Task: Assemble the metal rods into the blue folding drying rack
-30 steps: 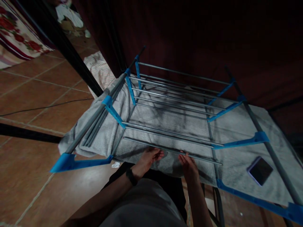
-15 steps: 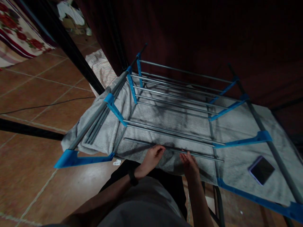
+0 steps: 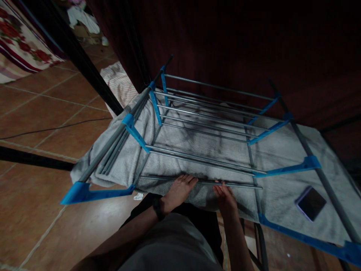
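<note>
A thin grey metal rod (image 3: 207, 183) lies crosswise low over the blanket, just in front of me. My left hand (image 3: 181, 189), with a dark band on its wrist, is closed over the rod left of its middle, knuckles up. Farther right, my right hand (image 3: 225, 195) has its fingertips and thumb at the same rod. Beyond both hands stretches a partly assembled rack of grey tubes and blue plastic brackets (image 3: 137, 136), with several crossbars (image 3: 203, 158) between its two sides. Blue end brackets (image 3: 113, 194) point towards me on either side.
A grey blanket (image 3: 197, 139) covers the surface under the rack. Several loose tubes (image 3: 115, 152) lie by the left side. A phone (image 3: 311, 203) rests at the right. A black post (image 3: 93, 75) slants at the left, and a dark curtain (image 3: 225, 41) hangs behind.
The rod's left end has come towards me and slightly left, so the rod lies more level. My left hand has turned from a pinch to palm down over it. My right hand has barely moved.
</note>
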A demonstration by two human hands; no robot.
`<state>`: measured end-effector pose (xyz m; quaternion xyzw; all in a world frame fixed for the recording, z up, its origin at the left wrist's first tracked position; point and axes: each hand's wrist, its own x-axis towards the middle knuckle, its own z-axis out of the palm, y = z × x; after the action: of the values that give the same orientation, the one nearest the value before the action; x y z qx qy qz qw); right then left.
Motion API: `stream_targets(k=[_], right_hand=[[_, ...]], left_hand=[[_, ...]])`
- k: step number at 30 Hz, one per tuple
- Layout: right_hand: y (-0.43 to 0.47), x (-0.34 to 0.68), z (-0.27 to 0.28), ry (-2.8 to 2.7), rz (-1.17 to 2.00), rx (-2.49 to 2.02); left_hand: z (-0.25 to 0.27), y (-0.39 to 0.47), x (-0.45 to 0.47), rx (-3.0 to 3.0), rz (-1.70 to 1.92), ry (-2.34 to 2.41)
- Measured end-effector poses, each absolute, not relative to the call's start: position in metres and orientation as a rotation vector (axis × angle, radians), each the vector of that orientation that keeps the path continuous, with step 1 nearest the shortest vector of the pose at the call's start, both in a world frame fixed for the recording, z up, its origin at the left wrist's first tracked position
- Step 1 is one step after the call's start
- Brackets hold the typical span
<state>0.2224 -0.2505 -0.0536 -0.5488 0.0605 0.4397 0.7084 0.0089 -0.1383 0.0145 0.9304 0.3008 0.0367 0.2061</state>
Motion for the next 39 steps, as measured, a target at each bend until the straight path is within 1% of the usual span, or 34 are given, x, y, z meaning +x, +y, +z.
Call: stream_targets(k=[3, 8, 13, 22, 28, 39], right_hand=[[-0.252, 0.223, -0.053, 0.097, 0.997, -1.203], [-0.251, 0.223, -0.051, 0.060, 0.944, -1.201], [-0.244, 0.218, -0.038, 0.108, 0.942, -1.182], [-0.236, 0.210, -0.022, 0.170, 0.930, -1.090], [-0.240, 0.220, -0.023, 0.157, 0.894, -1.126], [-0.265, 0.267, -0.044, 0.130, 0.804, -1.259]], left_hand=[[0.017, -0.136, 0.007, 2.592, 0.112, 0.807], [0.015, -0.129, 0.004, 2.559, 0.160, 0.763], [0.012, -0.124, 0.000, 2.566, 0.190, 0.733], [-0.004, -0.115, -0.005, 2.648, 0.254, 0.703], [-0.004, -0.116, -0.009, 2.623, 0.253, 0.730], [0.020, -0.127, -0.006, 2.596, 0.142, 0.780]])
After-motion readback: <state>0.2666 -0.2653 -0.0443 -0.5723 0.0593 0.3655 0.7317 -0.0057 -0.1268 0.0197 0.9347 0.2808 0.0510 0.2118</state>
